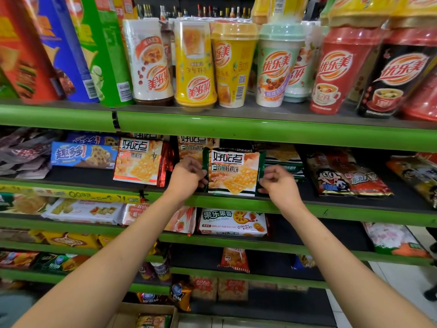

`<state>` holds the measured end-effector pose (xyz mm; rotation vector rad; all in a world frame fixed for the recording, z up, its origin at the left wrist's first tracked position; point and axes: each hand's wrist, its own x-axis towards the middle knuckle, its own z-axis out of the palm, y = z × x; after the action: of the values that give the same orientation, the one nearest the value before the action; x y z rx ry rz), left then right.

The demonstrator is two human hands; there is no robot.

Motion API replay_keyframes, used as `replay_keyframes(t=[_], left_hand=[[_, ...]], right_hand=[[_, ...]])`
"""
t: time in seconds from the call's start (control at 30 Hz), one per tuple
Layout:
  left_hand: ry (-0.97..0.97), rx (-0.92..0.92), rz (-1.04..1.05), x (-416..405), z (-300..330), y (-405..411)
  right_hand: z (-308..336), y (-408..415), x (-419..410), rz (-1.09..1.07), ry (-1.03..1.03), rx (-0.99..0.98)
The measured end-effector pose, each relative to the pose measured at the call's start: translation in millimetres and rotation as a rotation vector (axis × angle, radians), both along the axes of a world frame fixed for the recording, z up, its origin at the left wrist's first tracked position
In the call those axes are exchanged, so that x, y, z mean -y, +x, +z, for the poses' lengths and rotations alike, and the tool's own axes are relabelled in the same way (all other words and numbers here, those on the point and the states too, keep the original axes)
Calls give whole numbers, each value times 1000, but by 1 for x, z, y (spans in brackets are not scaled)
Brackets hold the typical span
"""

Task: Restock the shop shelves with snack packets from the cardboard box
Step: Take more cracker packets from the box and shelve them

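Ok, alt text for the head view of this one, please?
Both hands, left hand and right hand, hold a green-edged biscuit packet by its sides at the front of a green shop shelf. Milk-tea cups stand above; a cardboard box sits below.

Green-edged shop shelves (272, 132), several tiers. Top tier: tall crisp tubes (71, 50) at left, milk-tea cups (276, 65) in a row to the right. Second tier: blue cookie box (82, 155), red-edged biscuit packet (139, 162), green-edged biscuit packet (233, 172) upright at the front lip, cartoon-face bags (340, 176). Lower tiers: white wafer packs (233, 222), possibly crisps further down, blurred. Cardboard box (144, 314) on the floor below
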<state>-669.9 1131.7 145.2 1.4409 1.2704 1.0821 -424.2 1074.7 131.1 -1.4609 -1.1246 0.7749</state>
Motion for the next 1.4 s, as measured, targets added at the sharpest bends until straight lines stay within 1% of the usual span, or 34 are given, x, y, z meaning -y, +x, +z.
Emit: replay_keyframes(t=[0.07, 0.17, 0.27, 0.37, 0.47, 0.53, 0.6, 0.7, 0.9, 1.03, 1.13, 1.27, 1.4], left_hand=[[38, -36, 38, 0, 1, -8], [85, -156, 100, 0, 5, -24], [120, -249, 158, -4, 8, -39], [126, -260, 194, -9, 14, -45], [128, -210, 184, -15, 18, -42], [107, -216, 141, -19, 18, -39], [60, -258, 88, -22, 14, -35], [41, -362, 70, -26, 6, -32], [13, -415, 79, -28, 5, -30], [22, -396, 94, -26, 6, -28], [9, -340, 110, -26, 3, -28], [37, -247, 131, -23, 0, -27], [35, -237, 110, -18, 0, -26]], right_hand=[[0, -14, -5, 14, -12, 29], [3, -38, -13, 54, -35, 63], [7, -61, -25, 87, -33, 164], [8, -80, -39, 83, -36, 223], [8, -90, -54, 46, -49, 223], [8, -92, -62, 12, -52, 238], [7, -93, -68, -4, -54, 256], [4, -95, -72, -4, -56, 292], [4, -96, -74, -5, -52, 340], [2, -96, -74, -3, -35, 358], [0, -96, -74, 3, -25, 375], [-1, -97, -75, 23, -22, 388], [-1, -97, -75, 32, -37, 371]])
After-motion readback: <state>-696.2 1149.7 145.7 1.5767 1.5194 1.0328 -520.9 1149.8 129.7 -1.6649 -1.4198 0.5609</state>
